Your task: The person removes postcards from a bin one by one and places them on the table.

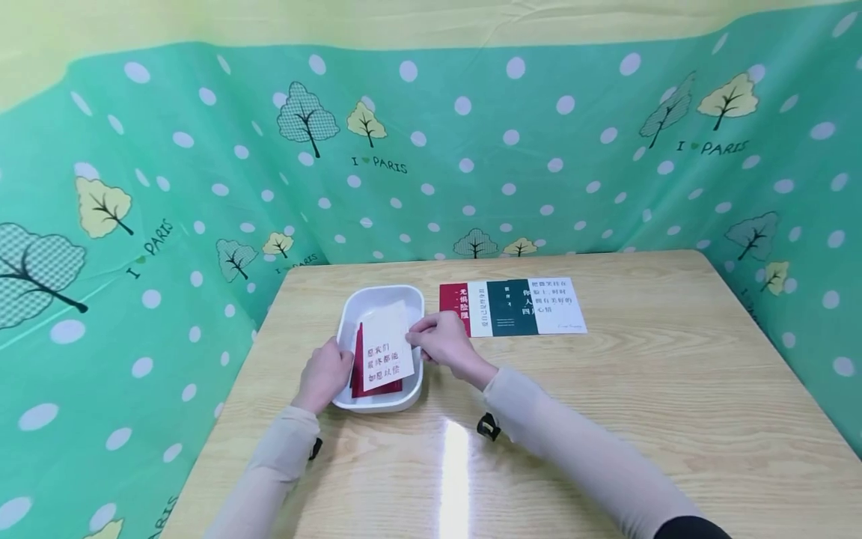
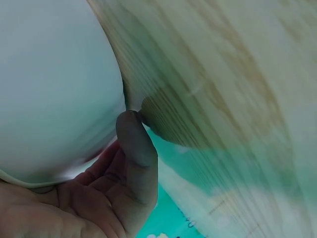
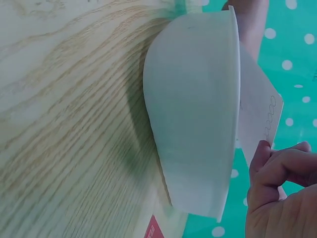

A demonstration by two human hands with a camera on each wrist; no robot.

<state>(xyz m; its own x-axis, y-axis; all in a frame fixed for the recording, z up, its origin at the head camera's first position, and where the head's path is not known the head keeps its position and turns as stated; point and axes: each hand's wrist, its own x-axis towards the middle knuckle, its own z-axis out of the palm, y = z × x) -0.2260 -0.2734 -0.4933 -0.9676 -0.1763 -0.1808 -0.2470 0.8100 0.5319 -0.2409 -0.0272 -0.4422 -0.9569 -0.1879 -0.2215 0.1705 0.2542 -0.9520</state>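
A white plastic tub (image 1: 384, 406) sits on the left part of the table, with its side wall (image 3: 193, 109) filling much of the right wrist view. My left hand (image 1: 325, 376) grips the tub's left rim, thumb on one side of the wall and fingers on the other. Between thumb and fingers, my right hand (image 1: 446, 340) pinches the right edge of a white card (image 1: 393, 329) with red writing. That card tilts inside the tub, partly above its rim. Beneath it lie red cards (image 1: 358, 374), mostly covered.
To the right of the tub, several cards overlap in a row: a red card (image 1: 450, 298), a narrow white strip (image 1: 480, 318), dark green ones (image 1: 501, 303) and a white card (image 1: 562, 303) at the right end. A polka-dot green cloth (image 1: 498, 180) hangs behind the wooden table (image 1: 606, 419).
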